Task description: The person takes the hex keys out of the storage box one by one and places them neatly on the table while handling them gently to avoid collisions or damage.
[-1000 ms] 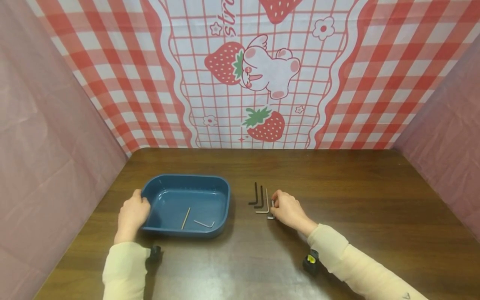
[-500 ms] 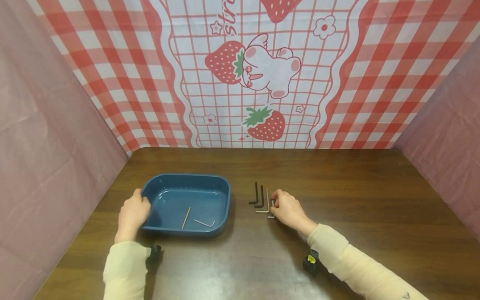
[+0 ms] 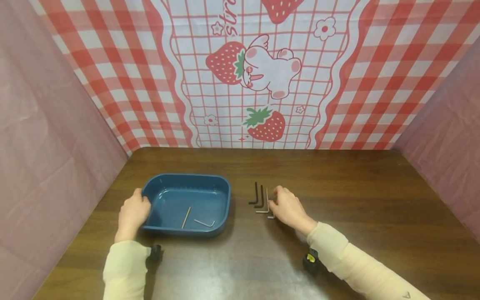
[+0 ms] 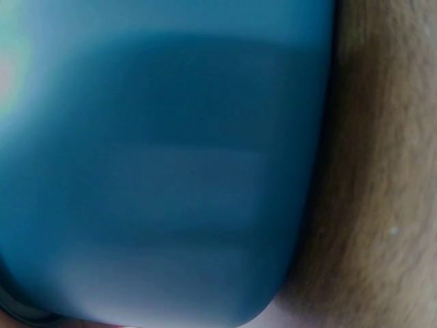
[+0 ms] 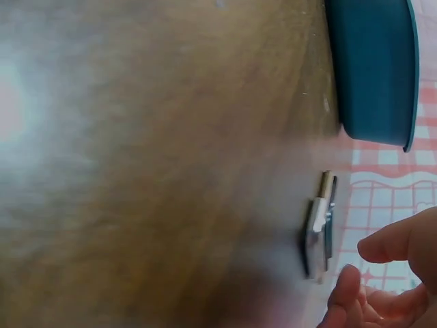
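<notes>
On a wooden counter (image 3: 240, 266), four keys line up beside a blue tray (image 3: 180, 232)

A person's left hand (image 3: 133, 212) grips the left wall of the blue tray at its rim, while the right hand (image 3: 288, 208) reaches to the end of the row, over a silver key (image 3: 271, 217). Seen from the right wrist, thumb and fingers stand apart with a gap between them, so the right hand appears to pinch nothing; whether a fingertip touches the silver key cannot be told. Next in line lie a pale gold key (image 3: 261, 212), an inner black key (image 3: 262, 198) and an outer black key (image 3: 256, 193), each L-shaped, close together on the wooden counter. Inside the blue tray rest a gold-toned bar (image 3: 186, 218) and a thin bent key (image 3: 204, 223), well apart from either hand's fingertips. Judging by that tidy row, the work looks past halfway: four pieces laid out, two apparently left.

Half a second earlier, part of the silver key's long arm showed beside the fingers; now the right hand has shifted slightly and only the short end shows clearly. That end lies about where it did, and the left hand and blue tray show no clear change.
</notes>
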`<state>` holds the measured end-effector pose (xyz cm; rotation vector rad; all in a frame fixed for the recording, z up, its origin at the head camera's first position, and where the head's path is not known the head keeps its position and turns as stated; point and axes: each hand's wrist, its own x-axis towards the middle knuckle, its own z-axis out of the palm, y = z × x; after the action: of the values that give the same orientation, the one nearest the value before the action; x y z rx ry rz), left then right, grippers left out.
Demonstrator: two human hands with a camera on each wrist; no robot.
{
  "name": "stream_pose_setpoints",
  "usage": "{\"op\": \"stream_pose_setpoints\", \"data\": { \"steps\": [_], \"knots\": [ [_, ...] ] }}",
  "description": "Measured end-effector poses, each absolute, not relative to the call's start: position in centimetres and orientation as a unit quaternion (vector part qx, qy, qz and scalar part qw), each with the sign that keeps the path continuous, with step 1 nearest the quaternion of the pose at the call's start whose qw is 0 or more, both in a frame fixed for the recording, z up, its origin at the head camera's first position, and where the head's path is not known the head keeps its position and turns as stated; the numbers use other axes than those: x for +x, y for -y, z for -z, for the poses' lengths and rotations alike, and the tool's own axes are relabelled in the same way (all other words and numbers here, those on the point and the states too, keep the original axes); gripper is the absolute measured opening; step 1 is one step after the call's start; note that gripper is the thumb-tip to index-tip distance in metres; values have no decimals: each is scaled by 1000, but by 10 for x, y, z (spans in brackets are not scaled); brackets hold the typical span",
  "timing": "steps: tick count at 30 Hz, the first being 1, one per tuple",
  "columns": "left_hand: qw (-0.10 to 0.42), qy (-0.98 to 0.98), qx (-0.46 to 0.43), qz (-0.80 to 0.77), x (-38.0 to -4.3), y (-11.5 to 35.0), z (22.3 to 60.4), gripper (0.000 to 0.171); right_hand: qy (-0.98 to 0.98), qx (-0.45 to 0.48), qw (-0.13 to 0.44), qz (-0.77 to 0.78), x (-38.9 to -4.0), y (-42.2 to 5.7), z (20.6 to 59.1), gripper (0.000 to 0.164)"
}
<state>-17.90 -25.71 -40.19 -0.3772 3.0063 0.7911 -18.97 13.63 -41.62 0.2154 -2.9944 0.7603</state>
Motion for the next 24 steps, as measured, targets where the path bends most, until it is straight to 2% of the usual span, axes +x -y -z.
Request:
{"op": "stream_pose_setpoints", "data": {
  "steps": [6,19,24],
  "knots": [
    [4,-960,-118,-255,-178,258,402,48,963,86,46,-251,-192,-123,404,27],
    [4,-959,-124,-253,-179,257,401,48,938,151,115,-289,-192,-78,385,9],
    [5,-960,-123,-253,-178,258,401,47,929,180,120,-300,-190,-58,379,8]
  ]
}}
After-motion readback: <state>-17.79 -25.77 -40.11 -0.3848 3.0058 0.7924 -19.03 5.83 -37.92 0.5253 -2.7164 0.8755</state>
